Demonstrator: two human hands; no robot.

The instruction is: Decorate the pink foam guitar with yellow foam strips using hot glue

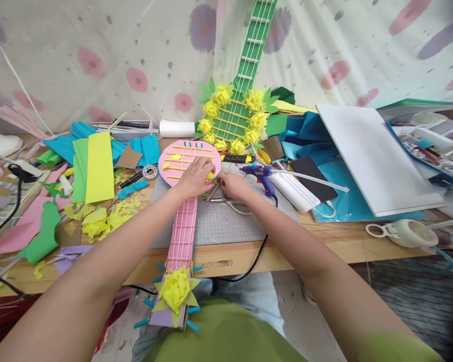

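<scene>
A pink paper guitar with yellow strips and white strings lies with its body on the table. Its neck reaches toward me over the table edge, ending in a purple head with a yellow paper flower and blue pegs. My left hand is curled over the right side of the body, holding it. A bit of yellow paper shows between its thumb and fingers. Close beside, my right hand is closed in a pinch at the body's edge; what its fingertips hold is hidden.
A blue glue gun lies on the grey cutting mat, next to a white power bank. Behind stands a green guitar ringed with yellow flowers. Paper scraps cover the left; white boards lie right.
</scene>
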